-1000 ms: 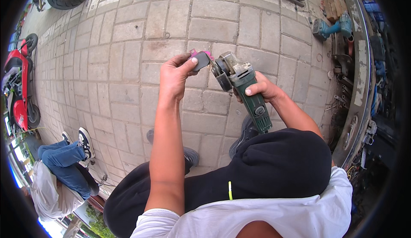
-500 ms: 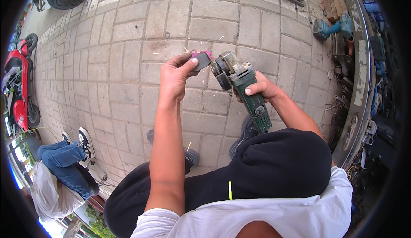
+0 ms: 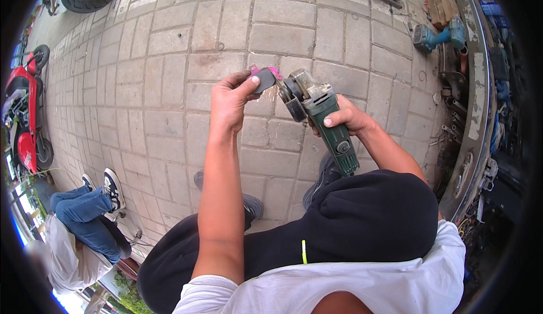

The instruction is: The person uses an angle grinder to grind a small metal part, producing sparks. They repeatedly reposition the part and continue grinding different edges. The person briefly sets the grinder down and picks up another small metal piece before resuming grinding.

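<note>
One grinder (image 3: 335, 136) — two hands (image 3: 232, 96) (image 3: 353, 116)

No words, numbers, brand marks or signs are readable. On the casing of the green angle grinder (image 3: 321, 109), any lettering is too small to make out. The blue pack (image 3: 493, 9) near the right rim bears pale marks, blurred past reading. The bright yellow strip (image 3: 304, 252) on the black trousers (image 3: 373, 212) is a plain line.

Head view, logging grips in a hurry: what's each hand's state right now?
Left hand: closed, pinching the grey-and-pink pad.
Right hand: closed around the green angle grinder.
</note>
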Demonstrator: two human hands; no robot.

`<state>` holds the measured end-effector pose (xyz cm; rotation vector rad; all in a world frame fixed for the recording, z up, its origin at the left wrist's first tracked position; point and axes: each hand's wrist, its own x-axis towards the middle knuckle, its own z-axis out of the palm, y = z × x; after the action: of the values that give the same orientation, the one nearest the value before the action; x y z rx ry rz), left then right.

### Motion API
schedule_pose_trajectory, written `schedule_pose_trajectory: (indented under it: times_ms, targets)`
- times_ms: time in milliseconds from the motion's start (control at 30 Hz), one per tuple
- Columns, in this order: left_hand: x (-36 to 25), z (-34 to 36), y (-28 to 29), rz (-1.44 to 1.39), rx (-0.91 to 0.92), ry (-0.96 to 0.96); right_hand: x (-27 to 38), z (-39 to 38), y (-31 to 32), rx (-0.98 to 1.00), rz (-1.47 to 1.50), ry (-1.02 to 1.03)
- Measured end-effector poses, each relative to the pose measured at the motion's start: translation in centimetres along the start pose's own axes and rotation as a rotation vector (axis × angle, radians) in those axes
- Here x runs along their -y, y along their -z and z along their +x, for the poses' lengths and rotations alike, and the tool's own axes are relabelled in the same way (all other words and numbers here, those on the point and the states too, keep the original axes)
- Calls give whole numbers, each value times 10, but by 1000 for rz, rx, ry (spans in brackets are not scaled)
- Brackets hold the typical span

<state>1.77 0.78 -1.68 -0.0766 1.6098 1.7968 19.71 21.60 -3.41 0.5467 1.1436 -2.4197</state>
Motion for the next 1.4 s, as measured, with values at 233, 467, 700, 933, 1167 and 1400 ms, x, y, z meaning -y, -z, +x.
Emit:
schedule_pose_trajectory:
  times_ms: [233,467,700,933,1167,1400]
  targets:
    - [0,2,1,11,-6,0,-2,-1,2,6,1,-6]
    - [-2,2,1,16,-20,-3,-3,-2,2,11,-2,-1]
    - [-2,1,-1,-4,-11,-4,-2,-2,2,7,-3,-5]
    - [-4,-1,-2,-2,-2,-6,-2,-2,2,17,2,-7]
    - [-3,0,1,15,2,-2,-3,-1,2,4,-11,-8]
    - [-4,-1,-1,15,5,2,-2,0,4,17,7,-9]
